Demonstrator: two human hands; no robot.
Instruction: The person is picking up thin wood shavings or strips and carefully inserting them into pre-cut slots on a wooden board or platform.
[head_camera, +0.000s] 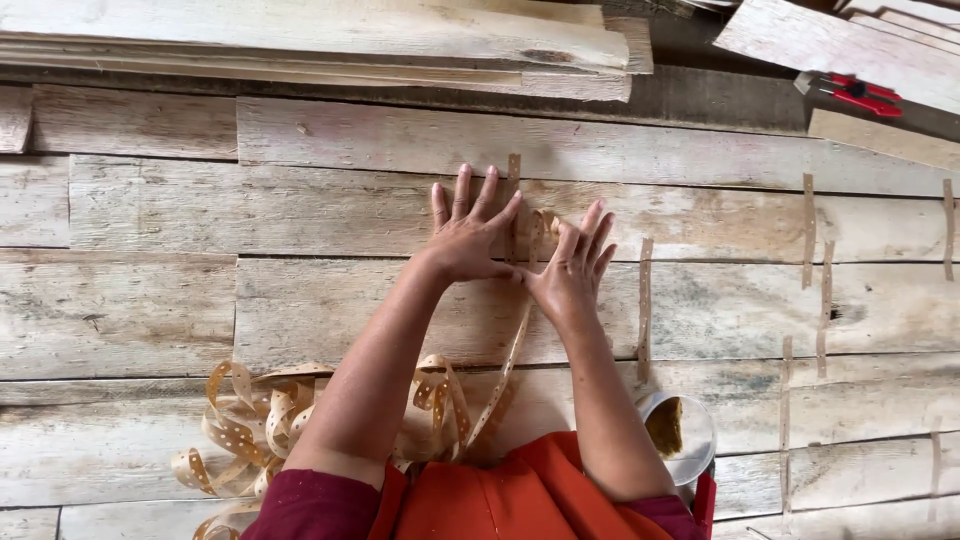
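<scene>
Wood is under everything here: pale, rough boards (150, 300) joined side by side, and you lean over them. Your left hand (470, 230) lies flat with the fingers spread wide, and it presses on a thin perforated tape strip (514, 205) that stands upright along the boards. Your right hand (575, 270) is just beside it, palm down, fingers close together and a little lifted, with the tape passing between the two hands. Neither hand grips anything; both only push down.

The tape runs back toward you and ends in a loose tangled heap (250, 420) near your left elbow. Other short strips (645, 300) are already lying on the boards at your right, well apart from each other. A small metal bowl (690, 435) with brownish content stands near your right forearm, and a red-handled tool (860, 95) lies far away at the top right.

I judge that you are at the step of smoothing one strip over a place on the boards. The next move asks for an even pressure along the strip, so it stays straight and flat.
</scene>
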